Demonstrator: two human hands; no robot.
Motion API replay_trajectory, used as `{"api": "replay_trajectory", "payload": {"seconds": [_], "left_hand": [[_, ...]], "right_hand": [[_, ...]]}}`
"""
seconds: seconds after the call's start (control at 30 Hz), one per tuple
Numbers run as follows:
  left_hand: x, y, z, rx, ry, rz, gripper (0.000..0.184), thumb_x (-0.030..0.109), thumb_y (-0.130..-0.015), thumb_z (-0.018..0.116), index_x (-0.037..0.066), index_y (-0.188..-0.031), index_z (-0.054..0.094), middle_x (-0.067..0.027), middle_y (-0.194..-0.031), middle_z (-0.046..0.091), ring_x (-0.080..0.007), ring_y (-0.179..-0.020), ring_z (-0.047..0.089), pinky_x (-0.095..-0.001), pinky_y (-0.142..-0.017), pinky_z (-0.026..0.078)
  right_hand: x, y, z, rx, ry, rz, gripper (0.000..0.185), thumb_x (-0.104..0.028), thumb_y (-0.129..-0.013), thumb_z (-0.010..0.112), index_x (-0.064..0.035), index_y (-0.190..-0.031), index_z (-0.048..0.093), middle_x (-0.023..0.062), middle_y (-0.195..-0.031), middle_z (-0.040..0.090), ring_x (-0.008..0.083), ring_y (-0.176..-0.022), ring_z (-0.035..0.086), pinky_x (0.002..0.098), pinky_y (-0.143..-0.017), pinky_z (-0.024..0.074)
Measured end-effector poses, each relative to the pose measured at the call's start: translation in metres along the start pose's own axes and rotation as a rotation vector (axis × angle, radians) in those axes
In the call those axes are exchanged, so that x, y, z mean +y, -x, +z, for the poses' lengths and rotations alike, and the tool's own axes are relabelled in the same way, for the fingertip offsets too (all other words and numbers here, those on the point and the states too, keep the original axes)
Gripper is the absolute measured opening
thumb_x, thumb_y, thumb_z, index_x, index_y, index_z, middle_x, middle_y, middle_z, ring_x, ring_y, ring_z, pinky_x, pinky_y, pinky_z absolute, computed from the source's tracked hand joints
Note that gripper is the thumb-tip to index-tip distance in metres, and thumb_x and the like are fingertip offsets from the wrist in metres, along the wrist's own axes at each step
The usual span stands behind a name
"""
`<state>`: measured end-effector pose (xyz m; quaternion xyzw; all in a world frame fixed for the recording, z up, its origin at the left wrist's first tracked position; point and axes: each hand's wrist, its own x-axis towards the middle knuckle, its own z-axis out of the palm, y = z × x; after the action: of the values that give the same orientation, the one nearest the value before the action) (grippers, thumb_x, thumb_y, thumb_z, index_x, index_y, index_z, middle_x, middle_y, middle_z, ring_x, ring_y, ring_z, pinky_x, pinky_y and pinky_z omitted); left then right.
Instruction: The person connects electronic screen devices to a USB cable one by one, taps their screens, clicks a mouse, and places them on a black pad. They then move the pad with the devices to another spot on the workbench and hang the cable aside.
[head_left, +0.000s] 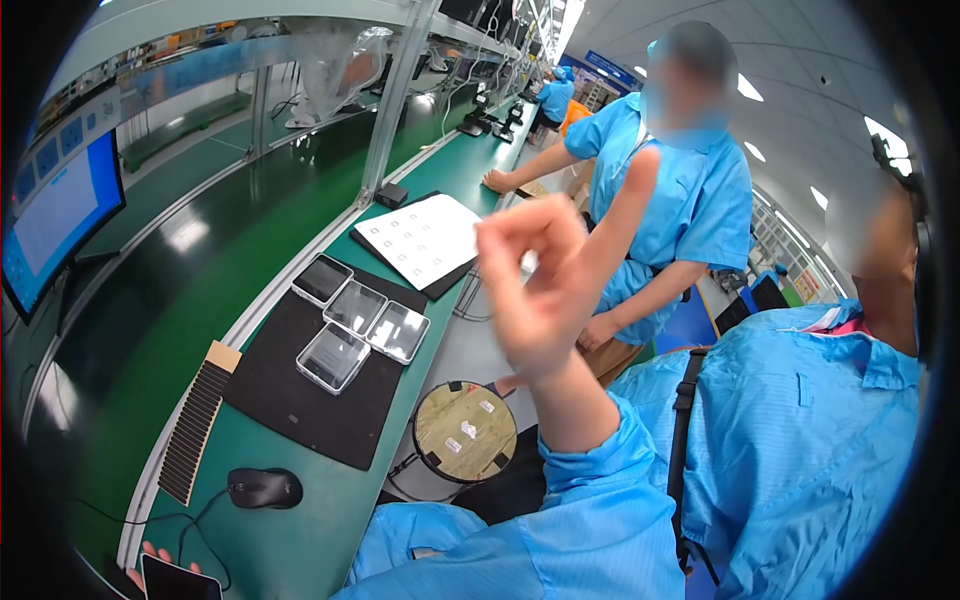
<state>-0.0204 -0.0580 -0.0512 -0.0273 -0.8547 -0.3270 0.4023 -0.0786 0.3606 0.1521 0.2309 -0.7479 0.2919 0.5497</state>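
- The flat, dark-faced device (180, 580) is down at the near left edge of my view, partly cut off, just off the near left part of the bench.
- My left hand (151, 554) is grasping it; I see only some fingers past its edge, the rest is hidden.
- My right hand (545, 290) is raised in mid-view, blurred, with one finger stretched up and the others curled; I see nothing gripped in it.
- The black mouse (265, 489) sits on the green bench (300, 530), its cable running left and near.
- The striped strip (196, 428) lies far of the mouse, along the bench's left side.
- To the right of the strip is the black mat (285, 400), with four clear-edged cases (333, 357) grouped on its far part.
- Beyond the mat, the white sheet (418, 238), printed with rows of small marks, lies over a dark board (450, 281).
- The round stool (465, 432) stands right of the bench, below my raised hand.
- The monitor (62, 215) is at the far left, lit blue and white.
- A co-worker in blue (665, 200) stands farther off, one hand on the bench; another person in blue (790, 430), with a black strap, is close at my right.
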Motion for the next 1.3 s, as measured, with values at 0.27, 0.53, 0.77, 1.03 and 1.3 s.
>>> {"api": "replay_trajectory", "payload": {"seconds": [0.27, 0.53, 0.77, 1.03, 1.3], "left_hand": [[-0.027, 0.014, -0.013, -0.111, 0.951, -0.42, 0.074, 0.049, -0.09, 0.04, 0.007, -0.147, 0.02, -0.0256, -0.144, 0.033, -0.0366, -0.13, 0.039, -0.0465, -0.091, 0.05], [0.018, -0.011, -0.027, -0.018, 1.801, -0.393, 0.074, 0.054, -0.087, 0.051, 0.014, -0.145, 0.027, -0.0325, -0.143, 0.027, -0.045, -0.127, 0.04, -0.0639, -0.093, 0.043], [0.031, -0.016, -0.059, 0.111, 1.796, -0.267, 0.077, 0.059, -0.085, 0.053, 0.014, -0.143, 0.03, -0.0337, -0.142, 0.027, -0.0453, -0.124, 0.043, -0.0667, -0.09, 0.043], [0.07, -0.016, -0.058, 0.212, 1.45, -0.401, 0.076, 0.056, -0.09, 0.037, 0.007, -0.146, 0.021, -0.0266, -0.148, 0.021, -0.0414, -0.136, 0.025, -0.0573, -0.101, 0.037], [0.056, -0.013, -0.065, 0.161, 1.718, -0.402, 0.072, 0.052, -0.091, 0.044, 0.018, -0.149, 0.017, -0.0277, -0.141, 0.034, -0.0391, -0.122, 0.047, -0.0628, -0.083, 0.05]], "right_hand": [[-0.074, 0.122, 0.108, -0.76, -0.423, -0.011, 0.027, -0.001, -0.081, 0.056, -0.0009, -0.108, 0.058, 0.0101, -0.087, 0.055, 0.0257, -0.077, 0.058, 0.0342, -0.061, 0.0467], [-0.182, 0.194, 0.18, -1.18, -1.098, 0.481, 0.024, -0.013, -0.094, 0.053, 0.001, -0.114, 0.055, 0.0146, -0.101, 0.059, 0.0245, -0.092, 0.061, 0.0323, -0.079, 0.0499], [-0.221, 0.18, 0.179, -1.226, -1.409, 0.697, 0.023, -0.018, -0.098, 0.049, -0.0015, -0.113, 0.054, 0.0044, -0.091, 0.061, 0.0113, -0.085, 0.058, 0.027, -0.077, 0.0472], [-0.234, 0.164, 0.175, -1.058, -1.335, 0.665, 0.022, -0.02, -0.096, 0.048, 0.0008, -0.1, 0.055, 0.0131, -0.093, 0.063, 0.0245, -0.086, 0.062, 0.0358, -0.076, 0.0466], [-0.249, 0.167, 0.177, -0.81, -1.358, 0.683, 0.02, -0.018, -0.095, 0.051, -0.002, -0.106, 0.057, 0.011, -0.09, 0.064, 0.0159, -0.085, 0.061, 0.032, -0.075, 0.048]]}}
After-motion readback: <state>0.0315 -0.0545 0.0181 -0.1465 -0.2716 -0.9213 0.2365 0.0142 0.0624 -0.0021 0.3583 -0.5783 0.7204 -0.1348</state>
